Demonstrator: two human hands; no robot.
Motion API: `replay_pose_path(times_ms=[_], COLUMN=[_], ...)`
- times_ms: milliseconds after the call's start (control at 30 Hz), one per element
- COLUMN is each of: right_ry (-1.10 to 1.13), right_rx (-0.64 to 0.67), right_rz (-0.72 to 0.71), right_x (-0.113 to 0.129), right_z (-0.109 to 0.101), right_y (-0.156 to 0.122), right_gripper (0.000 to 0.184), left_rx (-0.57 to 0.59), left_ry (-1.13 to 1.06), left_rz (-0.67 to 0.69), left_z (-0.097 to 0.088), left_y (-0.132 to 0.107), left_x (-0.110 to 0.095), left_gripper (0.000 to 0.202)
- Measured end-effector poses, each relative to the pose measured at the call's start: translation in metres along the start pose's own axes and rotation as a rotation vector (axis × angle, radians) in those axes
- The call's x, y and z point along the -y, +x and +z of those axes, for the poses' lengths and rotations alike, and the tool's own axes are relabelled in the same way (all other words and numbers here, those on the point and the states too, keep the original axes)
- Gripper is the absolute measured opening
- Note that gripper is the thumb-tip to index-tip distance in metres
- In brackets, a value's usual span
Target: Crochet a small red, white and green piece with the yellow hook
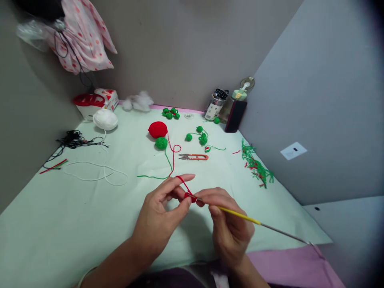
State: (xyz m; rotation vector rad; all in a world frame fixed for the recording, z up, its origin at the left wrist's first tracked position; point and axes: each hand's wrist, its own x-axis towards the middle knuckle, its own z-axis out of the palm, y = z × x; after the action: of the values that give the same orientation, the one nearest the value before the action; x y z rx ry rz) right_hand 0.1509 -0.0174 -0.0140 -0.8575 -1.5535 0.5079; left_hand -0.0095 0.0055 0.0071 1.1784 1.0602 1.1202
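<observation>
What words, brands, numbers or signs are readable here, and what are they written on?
Nothing can be read with certainty.
Red-and-white package: printing, too small and blurred to read.
Pen cup's label: dark marks, too small to read.
Wall plate: no lettering that I can make out.

The person's left bare hand (162,212) and right bare hand (232,224) are showing smooth, rounded outlines on either side of the grip, and the bare left forearm (120,260) and bare right forearm (249,274) are tapering toward the wrists. Below and left of the grip, a narrow cream fabric sleeve edge (86,275) is curving around the left arm. Directly below the grip, a dark purplish cloth garment (177,279) is covering the body, its details blurring into shadow
</observation>
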Motion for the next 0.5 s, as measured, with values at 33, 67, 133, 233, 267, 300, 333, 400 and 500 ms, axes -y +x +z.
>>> replay_pose_path(times_ms=[33, 67, 133, 233, 267, 300, 333, 400, 500], right_ry=[-0.004, -0.014, -0.036, 0.003, 0.049, 0.108, 0.175, 0.294, 0.337], right_rx=[0.010, 0.021, 0.039, 0.006, -0.030, -0.069, -0.106, -0.144, -0.126], right_rz=[0.007, 0.009, -0.006, -0.003, 0.030, 0.079, 0.136, 0.243, 0.313], right_x=[0.001, 0.001, 0.003, 0.002, 0.001, -0.001, -0.003, -0.007, -0.008], right_z=[-0.001, -0.002, -0.002, 0.003, 0.006, 0.009, 0.011, 0.015, 0.013], right_y=[0.000, 0.000, 0.001, -0.001, -0.001, -0.002, -0.003, -0.004, -0.003], right_gripper=[0.030, 0.030, 0.030, 0.029, 0.027, 0.025, 0.023, 0.019, 0.018], left_rx=[-0.007, -0.014, -0.027, -0.027, -0.019, -0.008, 0.003, 0.019, 0.004], left_ry=[0.025, 0.058, 0.119, 0.113, 0.082, 0.042, -0.002, -0.072, -0.079], left_rz=[0.020, 0.048, 0.102, 0.092, 0.061, 0.023, -0.013, -0.063, -0.051], left_z=[0.000, 0.000, 0.000, 0.001, 0.002, 0.002, 0.002, 0.002, 0.000], left_y=[0.000, 0.000, -0.001, -0.002, -0.002, -0.002, -0.002, -0.002, -0.003], left_x=[0.000, 0.001, 0.002, 0.002, 0.002, 0.001, 0.000, 0.000, 0.000], left_gripper=[0.034, 0.034, 0.034, 0.036, 0.037, 0.038, 0.039, 0.039, 0.036])
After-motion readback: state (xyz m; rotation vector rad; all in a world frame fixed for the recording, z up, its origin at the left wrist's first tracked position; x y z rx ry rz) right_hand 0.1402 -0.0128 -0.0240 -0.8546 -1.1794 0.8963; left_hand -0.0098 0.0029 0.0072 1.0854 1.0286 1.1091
